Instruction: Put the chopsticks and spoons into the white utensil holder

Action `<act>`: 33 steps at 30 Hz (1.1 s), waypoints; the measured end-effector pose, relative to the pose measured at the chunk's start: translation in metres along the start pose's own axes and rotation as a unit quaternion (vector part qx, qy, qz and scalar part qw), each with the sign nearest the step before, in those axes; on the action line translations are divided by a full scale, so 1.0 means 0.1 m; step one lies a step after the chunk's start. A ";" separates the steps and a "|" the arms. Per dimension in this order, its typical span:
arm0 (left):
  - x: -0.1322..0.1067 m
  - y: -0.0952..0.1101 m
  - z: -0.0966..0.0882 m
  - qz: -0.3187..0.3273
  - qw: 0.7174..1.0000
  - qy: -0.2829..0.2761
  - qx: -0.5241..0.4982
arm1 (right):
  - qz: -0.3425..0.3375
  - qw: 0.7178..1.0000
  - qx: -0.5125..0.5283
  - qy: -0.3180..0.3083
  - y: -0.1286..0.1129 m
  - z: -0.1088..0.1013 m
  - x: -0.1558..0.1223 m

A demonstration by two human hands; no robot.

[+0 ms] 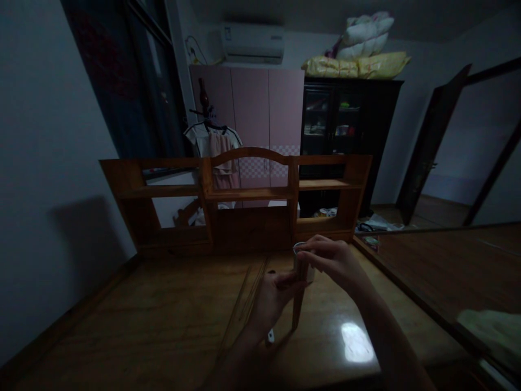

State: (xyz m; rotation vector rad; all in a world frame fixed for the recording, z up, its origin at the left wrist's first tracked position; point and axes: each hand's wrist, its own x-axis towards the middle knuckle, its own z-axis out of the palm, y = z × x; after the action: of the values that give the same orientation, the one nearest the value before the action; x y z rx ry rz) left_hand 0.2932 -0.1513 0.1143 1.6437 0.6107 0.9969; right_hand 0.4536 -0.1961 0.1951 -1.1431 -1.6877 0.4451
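The left hand [272, 300] holds a small cup-like thing [302, 266] with a round, pale rim, and its fingers are closed around the lower part. The right hand [334, 263] is at the upper part of the same thing, on the right side. Its fingers are bent and near together at the rim, but I cannot tell if they grip it or only touch it. The thing is above the right part of the table [171, 304]. Below it, a slim brown piece [298, 309] points down, slightly tilted; whether it is joined to the cup-like thing is not clear.

On the table, to the left of the hands, lie a few thin sticks [244, 298]. A small white object [270, 336] is just beside the left wrist, partly hidden. At the far edge of the table stands a wooden shelf [252, 193] with an arched middle. Farther away there are a pink wardrobe [250, 108] and, to its right, a black cabinet [374, 114].
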 end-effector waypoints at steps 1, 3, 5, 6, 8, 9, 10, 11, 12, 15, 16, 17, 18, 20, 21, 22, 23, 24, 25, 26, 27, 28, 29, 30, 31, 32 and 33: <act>-0.01 -0.01 0.00 -0.002 1.000 0.001 0.006 | 0.004 1.000 0.004 -0.004 0.00 0.00 0.01; -0.03 -0.04 0.00 -0.005 1.000 0.006 0.017 | 0.012 1.000 0.009 -0.010 -0.01 -0.01 0.03; -0.04 -0.07 0.00 -0.008 1.000 0.008 0.025 | 0.017 1.000 0.012 -0.014 -0.03 -0.02 0.04; -0.05 -0.08 0.00 -0.007 1.000 0.008 0.026 | 0.017 1.000 0.014 -0.018 -0.05 -0.02 0.05; -0.05 -0.09 -0.01 -0.006 1.000 0.003 0.025 | 0.017 0.999 0.021 -0.025 -0.08 -0.03 0.07; -0.05 -0.08 -0.01 -0.004 1.000 0.000 0.021 | 0.017 0.999 0.026 -0.029 -0.10 -0.04 0.08; -0.05 -0.07 -0.02 -0.001 1.000 -0.002 0.017 | 0.019 0.999 0.030 -0.032 -0.12 -0.05 0.09; -0.06 -0.05 -0.02 0.003 1.000 -0.002 0.013 | 0.021 0.999 0.033 -0.033 -0.14 -0.05 0.10; -0.06 -0.03 -0.03 0.006 1.000 -0.001 0.011 | 0.024 0.999 0.035 -0.033 -0.16 -0.06 0.11; -0.08 0.01 -0.06 0.013 1.000 -0.001 0.007 | 0.029 0.999 0.030 -0.026 -0.22 -0.09 0.14; -0.09 0.02 -0.07 0.013 1.000 -0.001 0.008 | 0.031 0.999 0.029 -0.018 -0.23 -0.10 0.15; -0.10 0.02 -0.08 0.012 1.000 -0.001 0.012 | 0.034 0.999 0.030 -0.007 -0.24 -0.11 0.16; -0.12 0.01 -0.09 0.010 1.000 0.001 0.016 | 0.038 0.999 0.031 0.007 -0.25 -0.13 0.18; -0.15 -0.02 -0.12 0.002 1.000 -0.005 0.021 | 0.042 0.997 0.036 0.044 -0.27 -0.19 0.21; -0.17 -0.05 -0.14 -0.005 1.000 -0.014 0.023 | 0.042 0.996 0.037 0.066 -0.29 -0.24 0.23; -0.18 -0.08 -0.17 -0.012 0.999 -0.024 0.022 | 0.044 0.994 0.035 0.092 -0.33 -0.29 0.24; -0.18 -0.10 -0.20 -0.015 0.999 -0.033 0.019 | 0.047 0.990 0.032 0.126 -0.37 -0.36 0.25; -0.19 -0.12 -0.24 -0.017 0.999 -0.036 0.019 | 0.052 0.984 0.029 0.165 -0.43 -0.44 0.25; -0.18 -0.13 -0.28 -0.017 0.999 -0.034 0.023 | 0.058 0.976 0.028 0.207 -0.49 -0.52 0.24; -0.17 -0.14 -0.33 -0.016 0.999 -0.024 0.028 | 0.058 0.964 0.029 0.257 -0.55 -0.62 0.22; -0.14 -0.14 -0.39 -0.015 0.999 -0.011 0.033 | 0.049 0.953 0.028 0.297 -0.61 -0.72 0.19; -0.11 -0.13 -0.45 -0.015 0.999 0.006 0.039 | 0.026 0.942 0.019 0.335 -0.66 -0.81 0.15; -0.07 -0.13 -0.52 -0.017 0.999 0.022 0.046 | -0.011 0.924 -0.014 0.381 -0.69 -0.91 0.11; -0.03 -0.13 -0.61 -0.021 0.998 0.039 0.051 | -0.042 0.915 -0.056 0.397 -0.71 -0.99 0.07; 0.02 -0.14 -0.70 -0.027 0.997 0.054 0.057 | -0.071 0.905 -0.098 0.408 -0.72 -1.05 0.03; 0.07 -0.16 -0.80 -0.037 0.995 0.068 0.067 | -0.086 0.898 -0.129 0.411 -0.71 -1.10 -0.01; 0.11 -0.20 -0.90 -0.051 0.992 0.079 0.083 | -0.085 0.899 -0.144 0.405 -0.70 -1.13 -0.04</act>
State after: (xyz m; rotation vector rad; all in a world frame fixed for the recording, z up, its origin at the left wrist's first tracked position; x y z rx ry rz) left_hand 0.2244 -0.0896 0.1056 1.6689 0.8952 1.0290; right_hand 0.5197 -0.2576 0.2926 -1.1504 -1.1018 -0.3811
